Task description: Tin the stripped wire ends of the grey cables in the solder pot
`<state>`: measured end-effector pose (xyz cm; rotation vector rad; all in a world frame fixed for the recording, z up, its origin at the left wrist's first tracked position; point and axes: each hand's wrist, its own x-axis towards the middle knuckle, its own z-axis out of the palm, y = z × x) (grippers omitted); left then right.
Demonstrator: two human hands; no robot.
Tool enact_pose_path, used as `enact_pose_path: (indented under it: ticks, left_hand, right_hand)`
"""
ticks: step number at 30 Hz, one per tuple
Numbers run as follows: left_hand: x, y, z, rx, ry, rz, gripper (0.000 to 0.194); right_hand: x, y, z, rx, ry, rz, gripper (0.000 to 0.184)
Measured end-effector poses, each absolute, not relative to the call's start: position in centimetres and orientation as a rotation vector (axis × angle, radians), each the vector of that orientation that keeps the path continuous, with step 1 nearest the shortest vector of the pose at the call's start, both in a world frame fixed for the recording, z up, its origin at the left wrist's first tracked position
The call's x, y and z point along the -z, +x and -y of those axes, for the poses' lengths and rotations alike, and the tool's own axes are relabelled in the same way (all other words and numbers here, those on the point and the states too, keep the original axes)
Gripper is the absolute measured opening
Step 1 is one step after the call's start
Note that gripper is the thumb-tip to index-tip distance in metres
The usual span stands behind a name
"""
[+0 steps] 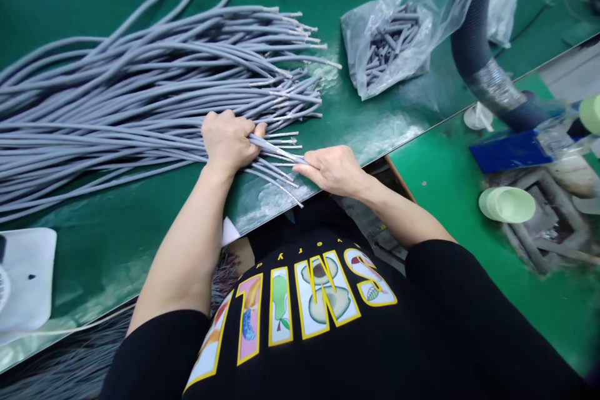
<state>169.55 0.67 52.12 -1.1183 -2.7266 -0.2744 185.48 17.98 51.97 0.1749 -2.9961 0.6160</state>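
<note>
Long grey cables (pixel 154 94) with pale ends lie in a thick bundle across the green table, their tips pointing right. My left hand (pixel 229 140) is closed around several of them at the near side of the bundle, a little behind their ends. Beyond that fist a few cable ends fan out toward the table's front edge. My right hand (pixel 334 169) pinches the tip of one cable, which runs between the two hands. Its fingers hide the very end of that cable.
A clear plastic bag (pixel 394 37) of short grey tubes lies at the back right. Beside it a dark ribbed hose (pixel 478 44) bends down to a blue part (pixel 510 151). Pale green cups (pixel 509 205) stand at the right. A white scale-like device (pixel 32 281) sits at the left.
</note>
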Motion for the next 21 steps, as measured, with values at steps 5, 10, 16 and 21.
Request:
enact_pose_path:
  ticks: [5, 10, 16, 21]
  left_hand:
    - [-51.7, 169.2, -0.7, 0.268, -1.064, 2.697, 0.039]
    - [-51.6, 169.1, -0.9, 0.276, -1.001, 2.679, 0.033]
    - [-51.6, 169.1, -0.9, 0.304, -0.996, 2.660, 0.031]
    - [-51.5, 169.1, -0.8, 0.272, -0.970, 2.648, 0.033]
  right_hand:
    - [-52.0, 185.1, -18.3, -0.703, 0.154, 2.978, 0.051]
    - [-52.0, 184.7, -18.9, -0.703, 0.164, 2.959, 0.048]
    - [-51.6, 184.3, -19.2, -0.679, 0.187, 2.955, 0.048]
    - [-51.4, 184.2, -19.3, -0.722, 0.226, 2.966, 0.046]
